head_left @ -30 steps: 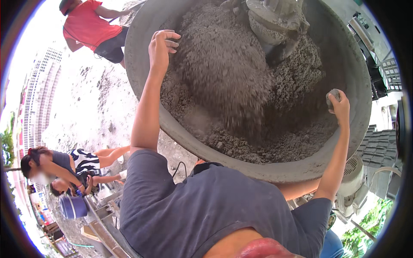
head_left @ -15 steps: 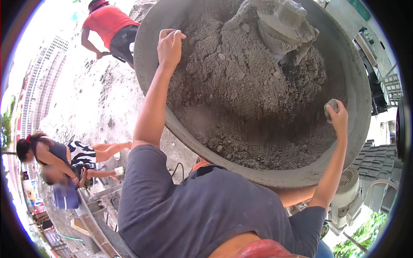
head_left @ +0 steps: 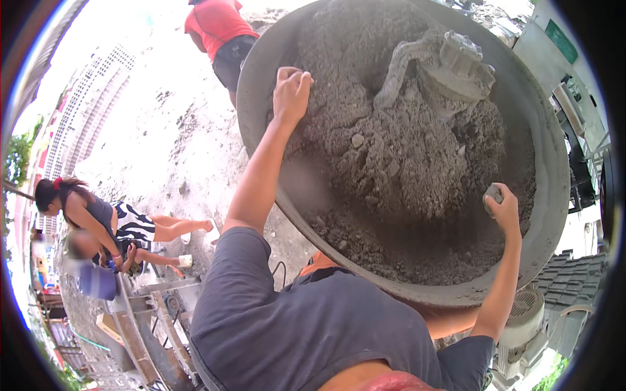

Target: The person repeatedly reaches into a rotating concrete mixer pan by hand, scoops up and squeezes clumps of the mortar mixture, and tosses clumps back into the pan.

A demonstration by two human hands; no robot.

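A grey lump (head_left: pixel 491 197), stone or hardened mix, sits in the right hand (head_left: pixel 508 213) of a worker at an outdoor site, at four o'clock over a large round mixing pan (head_left: pixel 250 114). The fingers of that hand grip it, thumb opposed, a hold that seems suited to keeping a rough, rounded piece steady. The left hand (head_left: pixel 291 98) is raised at ten o'clock of the pan, its fingers curled inward; whether they close on anything cannot be told. Below lies crumbly grey mix (head_left: pixel 404 173), heaped high in the middle, the pan's raised wall presumably there to contain it. At one o'clock of the pan stands a cement-caked mixer hub (head_left: pixel 460 72) with a bent arm (head_left: pixel 392 78), probably set inside so as to reach the heap. The worker stands close against the near rim, both forearms extended over it.

Farther out, a person in a red shirt (head_left: pixel 220 27) shows at eleven o'clock of the view, a person in black-and-white shorts (head_left: pixel 134 221) at nine, a blue bucket (head_left: pixel 98 281) at eight and a ribbed motor housing (head_left: pixel 527 316) at four. No brand or lettering can be read on the pan or the lump.
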